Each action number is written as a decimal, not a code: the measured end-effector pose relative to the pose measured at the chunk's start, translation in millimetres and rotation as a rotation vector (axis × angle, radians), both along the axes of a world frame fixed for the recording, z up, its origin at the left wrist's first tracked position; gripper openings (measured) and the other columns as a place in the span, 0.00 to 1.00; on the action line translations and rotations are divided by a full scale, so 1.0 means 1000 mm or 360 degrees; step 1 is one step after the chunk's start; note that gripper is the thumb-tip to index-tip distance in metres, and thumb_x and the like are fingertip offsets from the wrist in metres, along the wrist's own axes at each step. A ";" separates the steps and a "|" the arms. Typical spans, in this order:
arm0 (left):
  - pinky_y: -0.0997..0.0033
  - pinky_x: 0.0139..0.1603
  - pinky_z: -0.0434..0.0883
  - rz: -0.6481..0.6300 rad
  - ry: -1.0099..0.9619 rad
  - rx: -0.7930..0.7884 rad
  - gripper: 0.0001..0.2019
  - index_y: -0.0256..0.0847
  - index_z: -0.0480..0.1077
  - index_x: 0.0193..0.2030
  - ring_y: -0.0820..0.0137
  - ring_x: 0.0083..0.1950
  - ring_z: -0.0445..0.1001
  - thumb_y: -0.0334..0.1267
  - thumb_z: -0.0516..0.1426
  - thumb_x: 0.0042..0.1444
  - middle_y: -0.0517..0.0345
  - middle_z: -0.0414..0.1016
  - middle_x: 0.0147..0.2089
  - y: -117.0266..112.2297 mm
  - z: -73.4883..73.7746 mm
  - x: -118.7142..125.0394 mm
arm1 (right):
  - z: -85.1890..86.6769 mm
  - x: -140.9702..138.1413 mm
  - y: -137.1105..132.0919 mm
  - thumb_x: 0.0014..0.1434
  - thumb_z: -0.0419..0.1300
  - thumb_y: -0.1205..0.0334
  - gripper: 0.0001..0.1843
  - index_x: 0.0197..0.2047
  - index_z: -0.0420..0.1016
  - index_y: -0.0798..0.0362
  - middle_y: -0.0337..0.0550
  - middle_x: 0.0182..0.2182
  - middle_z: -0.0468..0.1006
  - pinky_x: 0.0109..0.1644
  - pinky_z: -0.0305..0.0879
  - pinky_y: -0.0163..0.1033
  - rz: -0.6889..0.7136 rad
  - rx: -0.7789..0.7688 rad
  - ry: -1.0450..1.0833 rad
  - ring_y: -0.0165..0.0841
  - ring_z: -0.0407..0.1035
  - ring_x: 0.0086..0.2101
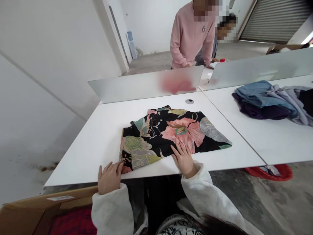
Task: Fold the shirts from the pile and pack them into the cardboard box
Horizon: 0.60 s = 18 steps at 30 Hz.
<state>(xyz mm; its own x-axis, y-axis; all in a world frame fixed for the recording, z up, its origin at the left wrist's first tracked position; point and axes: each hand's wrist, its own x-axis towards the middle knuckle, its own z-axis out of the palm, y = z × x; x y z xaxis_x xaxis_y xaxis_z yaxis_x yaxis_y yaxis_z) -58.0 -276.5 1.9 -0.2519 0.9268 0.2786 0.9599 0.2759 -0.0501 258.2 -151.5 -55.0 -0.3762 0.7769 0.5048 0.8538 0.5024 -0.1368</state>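
A black garment with a large floral print (182,130), seemingly a shirt, lies spread and partly folded on the white table (80,153). My right hand (184,160) rests on its near edge, below the big pink flower, fingers stretched out and slightly spread. At the garment's near left corner is my left hand (110,176), its thumb side touching the cloth and its fingers apart over the table edge. Neither hand appears to grip the cloth, though the left thumb's underside is hidden.
Frosted dividers (146,85) run along the table's far side. Piled clothes (264,98) lie at right. Below are a cardboard box (22,212) holding red cloth and a red basket (283,173). Beyond the divider stands a person in a pink sweatshirt (188,36), another person behind.
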 end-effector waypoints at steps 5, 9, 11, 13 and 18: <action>0.55 0.64 0.58 -0.0372 -0.0104 -0.0034 0.25 0.35 0.62 0.62 0.60 0.65 0.61 0.44 0.40 0.65 0.47 0.65 0.62 0.062 -0.008 0.032 | -0.001 0.000 0.000 0.64 0.50 0.58 0.22 0.60 0.66 0.47 0.48 0.60 0.64 0.62 0.49 0.54 0.0011 -0.0017 -0.0016 0.45 0.55 0.60; 0.51 0.65 0.55 -0.0453 -0.0048 -0.0196 0.27 0.33 0.55 0.66 0.57 0.68 0.52 0.44 0.38 0.65 0.45 0.56 0.67 0.102 -0.018 0.046 | -0.002 -0.001 0.000 0.63 0.50 0.57 0.23 0.60 0.67 0.48 0.48 0.60 0.64 0.61 0.50 0.54 -0.0004 -0.0018 0.0011 0.47 0.54 0.61; 0.49 0.65 0.53 -0.0370 -0.0030 -0.0234 0.27 0.33 0.52 0.67 0.57 0.69 0.51 0.44 0.38 0.65 0.43 0.54 0.68 0.110 -0.022 0.037 | -0.003 -0.002 0.000 0.63 0.52 0.56 0.23 0.60 0.68 0.48 0.49 0.60 0.64 0.61 0.50 0.54 -0.0022 0.0000 0.0021 0.49 0.53 0.61; 0.46 0.64 0.54 -0.0202 -0.0025 -0.0252 0.28 0.34 0.51 0.67 0.55 0.69 0.50 0.45 0.38 0.65 0.42 0.52 0.69 0.113 -0.023 0.020 | -0.004 -0.002 0.000 0.62 0.52 0.55 0.23 0.60 0.68 0.47 0.50 0.60 0.64 0.61 0.50 0.55 -0.0034 0.0017 0.0022 0.50 0.52 0.61; 0.37 0.61 0.54 0.0085 0.0002 -0.0322 0.23 0.38 0.67 0.58 0.51 0.67 0.55 0.40 0.39 0.64 0.40 0.63 0.63 0.114 -0.010 -0.007 | -0.007 -0.004 0.001 0.61 0.53 0.54 0.24 0.60 0.68 0.48 0.50 0.60 0.64 0.61 0.50 0.56 -0.0032 0.0040 0.0046 0.50 0.52 0.61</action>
